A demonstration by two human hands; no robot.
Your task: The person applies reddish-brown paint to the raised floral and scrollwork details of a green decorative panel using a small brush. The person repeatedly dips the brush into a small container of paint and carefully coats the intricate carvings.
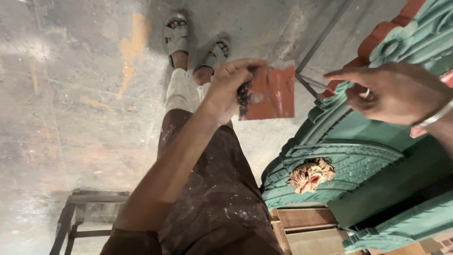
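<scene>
Left hand (233, 87) closed around a dark small tool, likely a brush (244, 98), with a red-brown sheet (278, 94) pinched behind it, held over the concrete floor (71, 94). Right hand (391, 92) holds nothing, fingers loosely spread, index extended toward the green moulded ornament (349, 165), near its upper edge. Ornament largely coated green; red trim (377, 38) along the top, and a tiger-like face (310, 175) in orange and white at centre. Judged: main colour mostly on, detail left. Metal stand (71, 217) below.
</scene>
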